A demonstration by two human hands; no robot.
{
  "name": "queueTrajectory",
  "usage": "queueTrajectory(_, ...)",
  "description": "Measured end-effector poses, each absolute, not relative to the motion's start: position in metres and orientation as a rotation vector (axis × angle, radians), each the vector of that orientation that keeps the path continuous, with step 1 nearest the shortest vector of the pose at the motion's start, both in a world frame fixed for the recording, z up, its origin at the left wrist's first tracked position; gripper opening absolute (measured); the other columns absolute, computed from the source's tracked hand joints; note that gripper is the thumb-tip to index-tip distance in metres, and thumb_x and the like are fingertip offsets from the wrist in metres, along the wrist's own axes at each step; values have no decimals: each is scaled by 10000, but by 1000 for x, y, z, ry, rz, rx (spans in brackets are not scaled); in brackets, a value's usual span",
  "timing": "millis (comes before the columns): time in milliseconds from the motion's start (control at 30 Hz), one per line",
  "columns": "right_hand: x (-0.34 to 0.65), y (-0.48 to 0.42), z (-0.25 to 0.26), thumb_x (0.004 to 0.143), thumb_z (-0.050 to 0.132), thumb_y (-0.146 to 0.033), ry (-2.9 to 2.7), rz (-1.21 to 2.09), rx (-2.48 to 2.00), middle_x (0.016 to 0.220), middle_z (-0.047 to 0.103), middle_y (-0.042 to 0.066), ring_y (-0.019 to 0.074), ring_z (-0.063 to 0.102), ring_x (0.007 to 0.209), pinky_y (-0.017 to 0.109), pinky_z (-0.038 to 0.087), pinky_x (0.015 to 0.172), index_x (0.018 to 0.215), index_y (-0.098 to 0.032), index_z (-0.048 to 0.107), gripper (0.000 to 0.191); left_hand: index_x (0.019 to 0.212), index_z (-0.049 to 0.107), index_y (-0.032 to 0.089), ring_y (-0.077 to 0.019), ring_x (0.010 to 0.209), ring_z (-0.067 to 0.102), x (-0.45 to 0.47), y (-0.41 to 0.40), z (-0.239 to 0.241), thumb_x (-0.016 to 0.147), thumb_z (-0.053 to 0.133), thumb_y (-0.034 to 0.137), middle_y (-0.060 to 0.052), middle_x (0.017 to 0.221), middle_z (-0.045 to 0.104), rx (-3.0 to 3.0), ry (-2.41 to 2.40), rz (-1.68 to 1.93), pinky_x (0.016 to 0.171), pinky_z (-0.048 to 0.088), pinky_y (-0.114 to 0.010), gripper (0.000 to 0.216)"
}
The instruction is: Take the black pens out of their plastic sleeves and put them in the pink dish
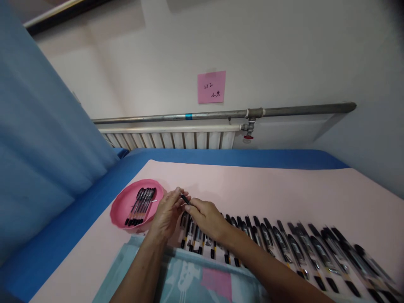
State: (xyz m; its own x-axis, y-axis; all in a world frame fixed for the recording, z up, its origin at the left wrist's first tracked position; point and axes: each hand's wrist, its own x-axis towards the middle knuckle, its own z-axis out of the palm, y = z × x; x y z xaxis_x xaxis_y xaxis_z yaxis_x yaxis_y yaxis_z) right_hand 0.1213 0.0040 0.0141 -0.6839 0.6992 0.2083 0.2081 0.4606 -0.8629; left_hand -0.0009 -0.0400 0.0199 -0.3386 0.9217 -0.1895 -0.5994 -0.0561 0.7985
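My left hand point(168, 210) and my right hand point(206, 216) meet above the table, both closed on one dark pen point(185, 199). Its far tip lies at my left thumb and fingers, while my right fingers pinch the other end. Much of the pen is hidden by the fingers. Just left of my hands is a pink bowl point(116, 209) with several black-capped clear pens point(142, 206) lying side by side in it. Below and right of my hands runs a long row of pens and pen parts point(268, 235), black with clear barrels.
A pale pink sheet point(252, 185) covers the blue table point(221, 155). A light blue patterned cloth point(176, 273) lies at the near edge, under my forearms. At left hangs a blue curtain point(41, 160). Behind stand a radiator point(183, 139), a pipe point(221, 114) and a wall with a pink note point(211, 87).
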Motion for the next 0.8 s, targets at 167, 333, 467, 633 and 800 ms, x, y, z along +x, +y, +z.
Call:
queueTrajectory(167, 121, 3, 14, 829, 411, -284, -2187, 1163, -792, 573, 447, -47, 94, 420, 556, 211, 315, 538, 639, -186, 459, 219, 661, 642, 113, -100, 642, 584, -5, -40, 17, 587, 745, 193, -21, 650, 646, 492, 1001, 1666, 635, 426, -203, 150)
queueTrajectory(333, 122, 4, 15, 839, 400, -289, -2161, 1176, -772, 645, 520, -22, 109, 465, 623, 214, 347, 581, 700, -182, 513, 209, 847, 661, 137, -150, 786, 607, -3, -40, 22, 646, 704, 292, -59, 856, 669, 428, 963, 1615, 717, 446, -258, 257)
queueTrajectory(467, 122, 1, 13, 845, 390, -271, -2188, 1156, -714, 679, 540, -12, 112, 475, 635, 217, 346, 598, 771, -182, 538, 188, 733, 650, 139, -119, 675, 596, -2, -40, 18, 653, 702, 305, -28, 712, 658, 447, 1018, 1665, 627, 433, -222, 192)
queueTrajectory(633, 122, 1, 12, 830, 405, -269, -2190, 1152, -778, 579, 451, -41, 101, 419, 553, 212, 307, 532, 688, -183, 495, 190, 669, 651, 114, -111, 689, 590, -3, -40, 17, 597, 738, 189, -26, 685, 653, 514, 992, 1687, 662, 431, -207, 135)
queueTrajectory(800, 124, -1, 20, 839, 393, -251, -2145, 1199, -740, 599, 499, -27, 116, 467, 606, 213, 346, 573, 733, -188, 512, 172, 860, 656, 146, -168, 838, 598, 3, -42, 25, 655, 695, 336, -68, 908, 656, 444, 931, 1614, 745, 448, -273, 282)
